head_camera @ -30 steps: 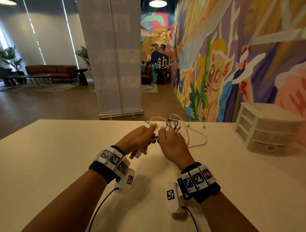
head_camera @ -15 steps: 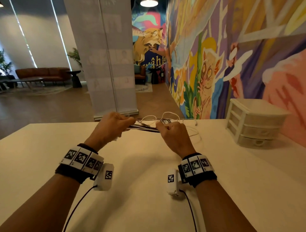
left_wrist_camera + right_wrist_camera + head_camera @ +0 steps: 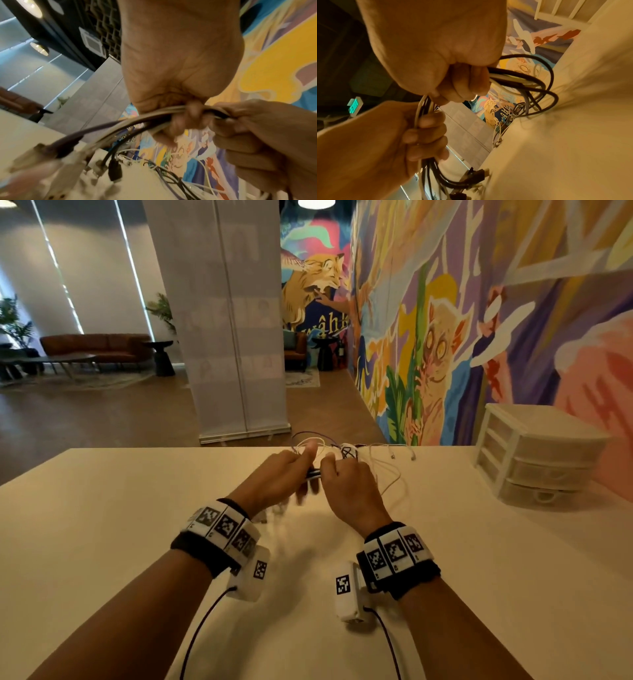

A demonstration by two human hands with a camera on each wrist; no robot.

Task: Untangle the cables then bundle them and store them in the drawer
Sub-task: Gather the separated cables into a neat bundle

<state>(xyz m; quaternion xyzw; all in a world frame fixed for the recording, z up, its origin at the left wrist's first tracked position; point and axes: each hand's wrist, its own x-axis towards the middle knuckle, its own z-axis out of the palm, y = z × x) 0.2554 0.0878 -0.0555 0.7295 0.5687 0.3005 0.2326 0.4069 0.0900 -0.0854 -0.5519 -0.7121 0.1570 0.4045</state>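
Observation:
A bunch of black, white and purple cables (image 3: 313, 474) is held over the far middle of the table. My left hand (image 3: 287, 474) grips the bunch in a fist, and the cables' plugs (image 3: 109, 171) hang blurred below it. My right hand (image 3: 342, 479) grips the same bunch right beside the left, knuckles nearly touching. Past the right fist the cables (image 3: 539, 88) loop down into a loose tangle (image 3: 383, 470) on the table. The white plastic drawer unit (image 3: 534, 463) stands at the far right, all drawers closed.
The cream table (image 3: 102, 542) ends just beyond the tangle. A painted wall (image 3: 513, 320) runs behind the drawer unit. Beyond the table edge stand a white banner (image 3: 233, 337) and a lounge with a sofa (image 3: 96, 347).
Half a second ago my hands were apart with the cables stretched between them. The left hand has come back in beside the right, still gripping the bunch.

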